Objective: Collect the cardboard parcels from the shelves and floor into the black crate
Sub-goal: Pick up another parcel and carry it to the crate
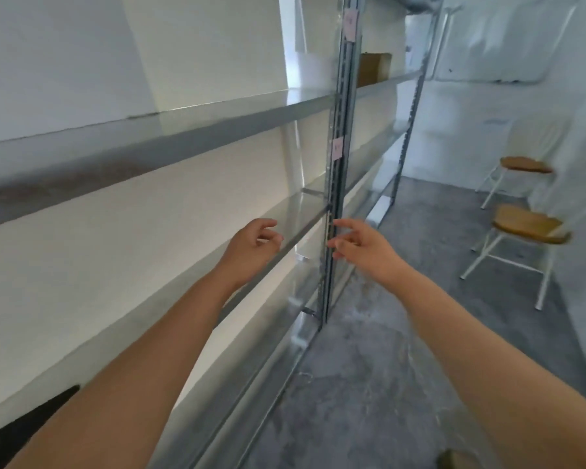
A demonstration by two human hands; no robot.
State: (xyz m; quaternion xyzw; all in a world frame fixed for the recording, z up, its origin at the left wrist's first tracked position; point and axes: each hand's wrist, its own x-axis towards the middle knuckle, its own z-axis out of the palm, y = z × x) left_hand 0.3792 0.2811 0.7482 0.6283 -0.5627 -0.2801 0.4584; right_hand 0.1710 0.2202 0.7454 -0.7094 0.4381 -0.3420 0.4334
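A long grey metal shelving unit [183,130] runs along a white wall, and its slotted upright post [339,164] stands near the middle of the view. To the right of the post, a mottled grey concrete floor [386,384] stretches away toward the far wall. Far to the lower left of the post, a dark shape [31,424] sits at the frame's edge, too cut off to identify. Two bare forearms reach forward from the bottom of the view toward the post. Well to the right of the post stand two white-framed stools with round wooden seats, the nearer stool [528,225] in front of the farther stool [525,165]. The left hand [251,245] hovers just left of the post, in front of a middle shelf edge, fingers loosely curled and grasping nothing. The right hand [366,245] hovers just right of the post, fingers relaxed and spread, also empty. A brown cardboard parcel [374,67] rests on the upper shelf just beyond the post, well above both hands. Two small pink labels are stuck on the post, one [337,147] at mid height and another [350,22] near the top; their writing is blurred.
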